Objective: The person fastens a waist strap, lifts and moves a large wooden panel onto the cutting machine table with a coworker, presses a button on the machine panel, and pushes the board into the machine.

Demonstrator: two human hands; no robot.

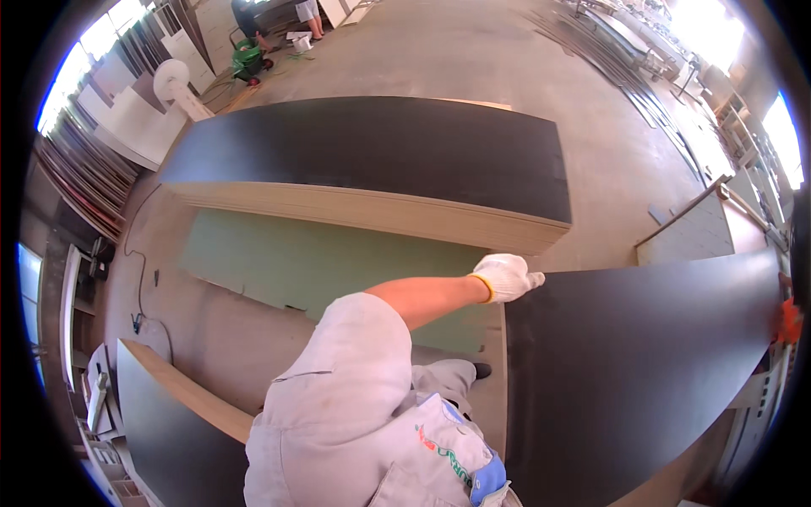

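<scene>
My left arm, in a short grey sleeve, reaches across to the right. On that side my left hand (pixel 507 277), in a white knitted glove with a yellow cuff, is closed on the far left corner of a large black-faced board (pixel 634 363). A thin pale edge runs down the board's left side, and its near part drops out of view. My right hand does not show. Beyond my left hand lies a long stack of black-topped boards (pixel 372 152) with pale edges. A green sheet (pixel 338 253) lies on the floor in front of the stack.
Another stack of dark-topped boards (pixel 177 422) stands at the lower left. A cable (pixel 135 253) trails over the floor there. At the right is a pale box-like panel piece (pixel 684 237); an orange-red thing (pixel 790 321) shows at the rim. Two people (pixel 308 13) stand far back near a green machine (pixel 247 59).
</scene>
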